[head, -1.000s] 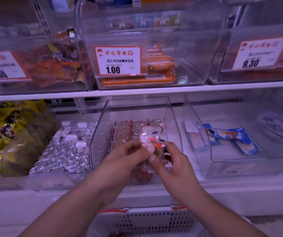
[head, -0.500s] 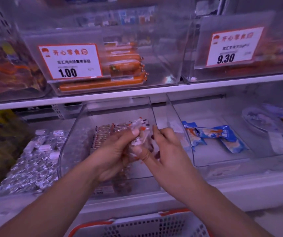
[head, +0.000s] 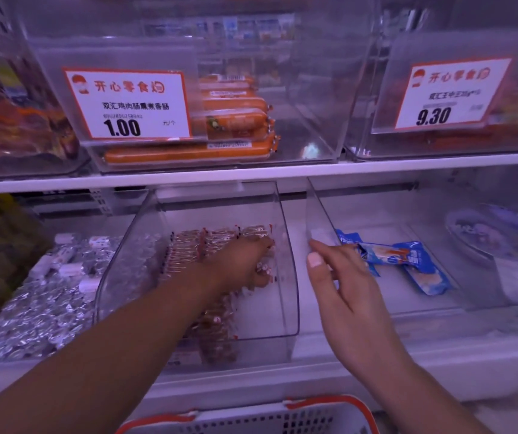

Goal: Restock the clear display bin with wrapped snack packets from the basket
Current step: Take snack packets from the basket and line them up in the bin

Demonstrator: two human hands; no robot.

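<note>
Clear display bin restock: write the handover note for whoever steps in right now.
Left hand: reaching inside the clear display bin, fingers on the wrapped snack packets; grip unclear.
Right hand: open, empty, hovering just right of the bin.
Basket: at the bottom edge, contents out of view.
Done: packets fill the bin's left side.
Left: the right side is bare; fetch more from the basket.

Orange sausages (head: pixel 188 156) behind a 1.00 price card (head: pixel 127 104), 9.30 price card (head: pixel 448 92), blue packets (head: pixel 408 258), foil-wrapped sweets (head: pixel 38 305) on the lower shelf
</note>
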